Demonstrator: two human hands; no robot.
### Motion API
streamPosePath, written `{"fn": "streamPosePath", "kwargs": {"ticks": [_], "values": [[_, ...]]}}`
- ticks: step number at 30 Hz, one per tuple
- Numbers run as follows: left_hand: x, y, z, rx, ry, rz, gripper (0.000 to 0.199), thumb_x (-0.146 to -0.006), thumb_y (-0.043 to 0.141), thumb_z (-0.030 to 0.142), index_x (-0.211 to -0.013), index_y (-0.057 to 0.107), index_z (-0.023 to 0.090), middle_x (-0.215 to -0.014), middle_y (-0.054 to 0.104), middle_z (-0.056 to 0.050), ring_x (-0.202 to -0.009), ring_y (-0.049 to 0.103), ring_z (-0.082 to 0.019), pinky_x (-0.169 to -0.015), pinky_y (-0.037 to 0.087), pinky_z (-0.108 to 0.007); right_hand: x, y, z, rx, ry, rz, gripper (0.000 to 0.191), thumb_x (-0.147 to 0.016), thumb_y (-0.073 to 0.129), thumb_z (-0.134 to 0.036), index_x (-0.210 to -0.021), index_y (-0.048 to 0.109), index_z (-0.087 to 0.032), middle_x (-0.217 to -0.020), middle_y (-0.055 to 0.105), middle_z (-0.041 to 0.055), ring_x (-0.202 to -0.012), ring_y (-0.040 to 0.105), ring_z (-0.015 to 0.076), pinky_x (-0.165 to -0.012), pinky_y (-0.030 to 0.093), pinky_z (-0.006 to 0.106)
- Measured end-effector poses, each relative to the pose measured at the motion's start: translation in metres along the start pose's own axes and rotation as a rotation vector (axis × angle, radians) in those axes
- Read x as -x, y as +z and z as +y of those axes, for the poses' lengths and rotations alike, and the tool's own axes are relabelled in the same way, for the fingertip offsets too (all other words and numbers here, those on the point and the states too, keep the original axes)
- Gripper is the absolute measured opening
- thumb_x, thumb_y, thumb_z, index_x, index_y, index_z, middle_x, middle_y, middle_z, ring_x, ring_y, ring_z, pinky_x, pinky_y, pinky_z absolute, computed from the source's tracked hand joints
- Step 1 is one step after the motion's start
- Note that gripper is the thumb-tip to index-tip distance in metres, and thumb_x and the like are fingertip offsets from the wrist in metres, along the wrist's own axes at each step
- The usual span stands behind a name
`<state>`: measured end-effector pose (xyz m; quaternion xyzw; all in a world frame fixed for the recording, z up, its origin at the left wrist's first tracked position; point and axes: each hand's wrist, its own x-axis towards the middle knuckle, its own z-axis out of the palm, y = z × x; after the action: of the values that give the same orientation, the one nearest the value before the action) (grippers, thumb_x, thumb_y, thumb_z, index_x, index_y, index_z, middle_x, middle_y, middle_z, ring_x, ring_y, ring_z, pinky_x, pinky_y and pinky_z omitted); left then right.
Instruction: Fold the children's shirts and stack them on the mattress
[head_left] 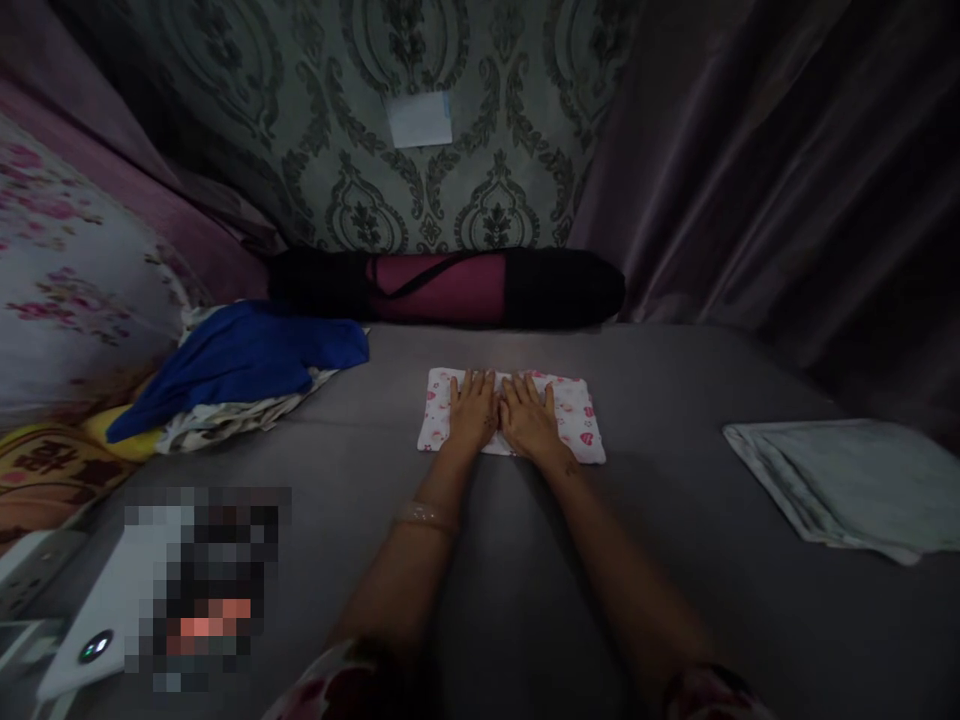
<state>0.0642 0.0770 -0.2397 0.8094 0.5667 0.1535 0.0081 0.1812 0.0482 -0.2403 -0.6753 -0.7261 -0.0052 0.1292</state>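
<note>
A folded white cloth with pink and red hearts (581, 412) lies flat on the grey bed surface in the middle of the head view. My left hand (474, 410) rests palm down on it, left of its centre, fingers stretched out towards the far edge. Close beside it, my right hand (528, 412) lies flat on the same cloth with its fingers spread. The two thumbs come near each other at the middle. Part of the cloth is hidden under both hands.
A long black and maroon bag (442, 288) lies along the patterned wall. Blue clothing (247, 355) is heaped at the left, above a white device (112, 610) with a blurred patch. A folded pale green cloth (862, 485) lies at the right. Curtains (720, 150) hang on the right.
</note>
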Motion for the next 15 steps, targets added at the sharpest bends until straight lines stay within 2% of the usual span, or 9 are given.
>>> {"fn": "streamPosePath", "kwargs": {"ticks": [4, 10, 12, 15], "values": [[-0.001, 0.004, -0.002, 0.007, -0.025, -0.099, 0.051, -0.099, 0.023, 0.035, -0.143, 0.042, 0.016, -0.151, 0.039, -0.009, -0.143, 0.028, -0.026, -0.117, 0.017, -0.051, -0.001, 0.004, 0.0, -0.002, 0.006, -0.056, 0.055, -0.098, 0.023, -0.034, -0.147, 0.037, -0.014, -0.156, 0.029, 0.0081, -0.143, 0.024, 0.0269, -0.115, 0.011, 0.055], [-0.001, -0.001, -0.002, -0.002, -0.037, 0.001, 0.053, -0.099, 0.021, 0.036, -0.143, 0.041, 0.015, -0.15, 0.04, -0.01, -0.143, 0.027, -0.026, -0.118, 0.013, -0.052, -0.003, -0.002, 0.005, -0.001, 0.021, 0.018, 0.055, -0.099, 0.021, -0.035, -0.147, 0.037, -0.012, -0.155, 0.032, 0.0102, -0.144, 0.022, 0.0252, -0.116, 0.01, 0.052], [-0.001, 0.0, -0.004, 0.001, -0.043, -0.026, 0.053, -0.099, 0.022, 0.038, -0.144, 0.041, 0.016, -0.151, 0.04, -0.009, -0.144, 0.026, -0.026, -0.118, 0.013, -0.052, -0.004, -0.001, 0.009, 0.005, 0.047, 0.017, 0.057, -0.099, 0.021, -0.036, -0.147, 0.035, -0.009, -0.155, 0.031, 0.0113, -0.144, 0.021, 0.0247, -0.116, 0.009, 0.051], [-0.002, 0.002, -0.005, 0.011, -0.052, -0.095, 0.053, -0.099, 0.024, 0.04, -0.144, 0.041, 0.018, -0.151, 0.039, -0.008, -0.143, 0.026, -0.027, -0.117, 0.016, -0.053, -0.005, 0.002, 0.014, -0.004, 0.072, -0.053, 0.059, -0.099, 0.022, -0.037, -0.148, 0.033, -0.007, -0.156, 0.028, 0.0116, -0.145, 0.02, 0.0244, -0.116, 0.012, 0.05]]}}
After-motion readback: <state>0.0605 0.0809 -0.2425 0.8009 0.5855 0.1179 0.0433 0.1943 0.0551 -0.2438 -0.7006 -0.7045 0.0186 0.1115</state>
